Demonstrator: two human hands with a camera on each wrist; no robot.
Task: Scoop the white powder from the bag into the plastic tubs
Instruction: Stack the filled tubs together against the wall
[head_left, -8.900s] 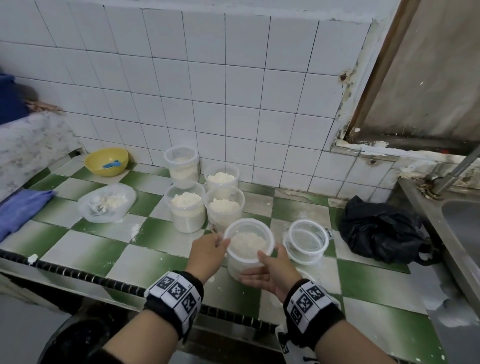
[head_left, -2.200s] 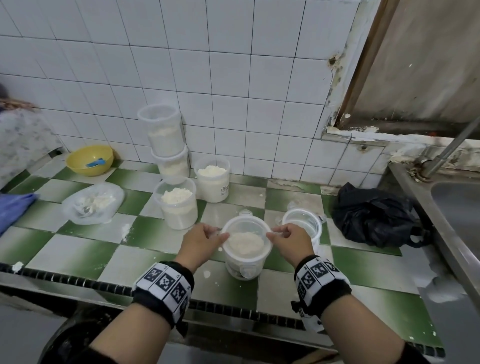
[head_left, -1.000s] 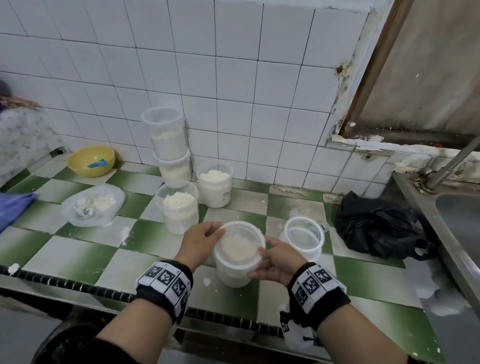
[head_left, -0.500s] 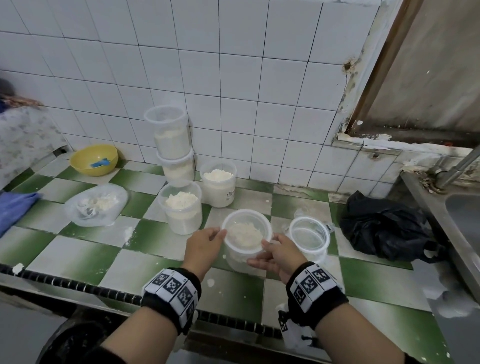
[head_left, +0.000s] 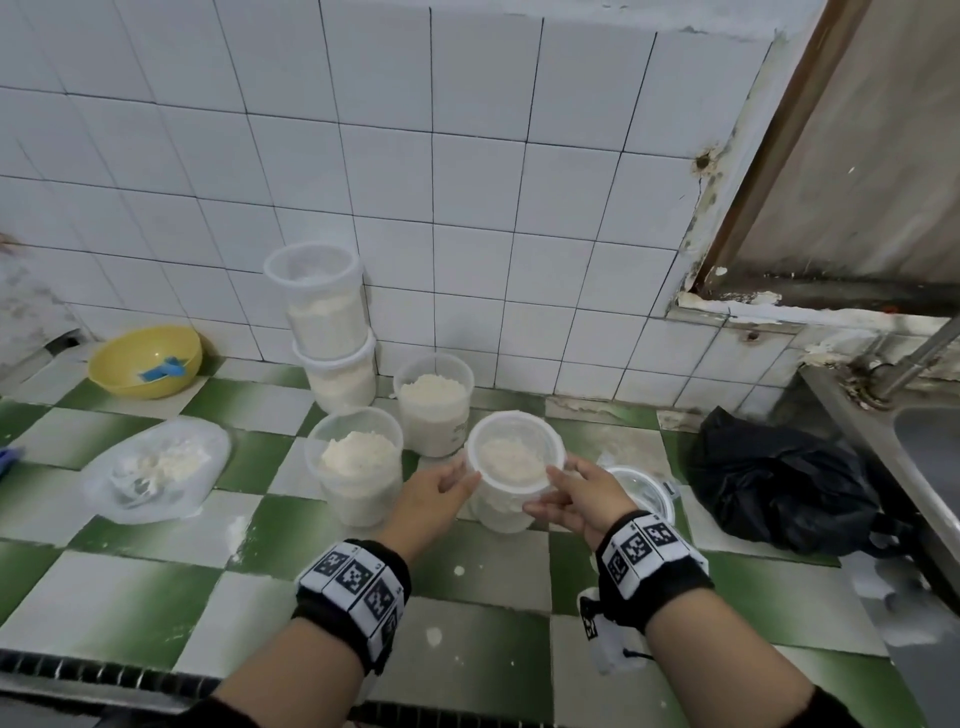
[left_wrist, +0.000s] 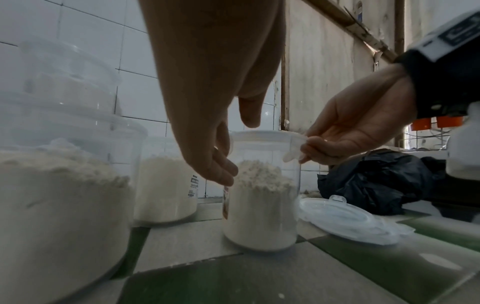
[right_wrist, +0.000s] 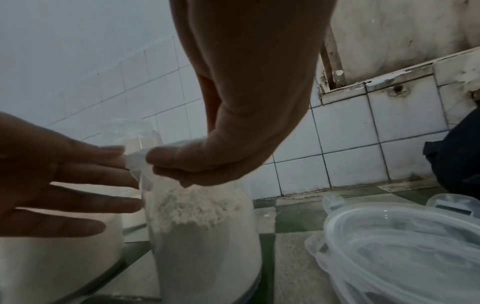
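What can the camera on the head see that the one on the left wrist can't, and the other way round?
Only the head view shows the yellow bowl, the clear bag of powder, the two stacked tubs and the sink. Only the left wrist view shows, from the side, how high the powder stands in the lidded tub and the right hand pinching its lid tab. Both show that tub, the left hand touching it with straight fingers, the spare lids and the black bag.
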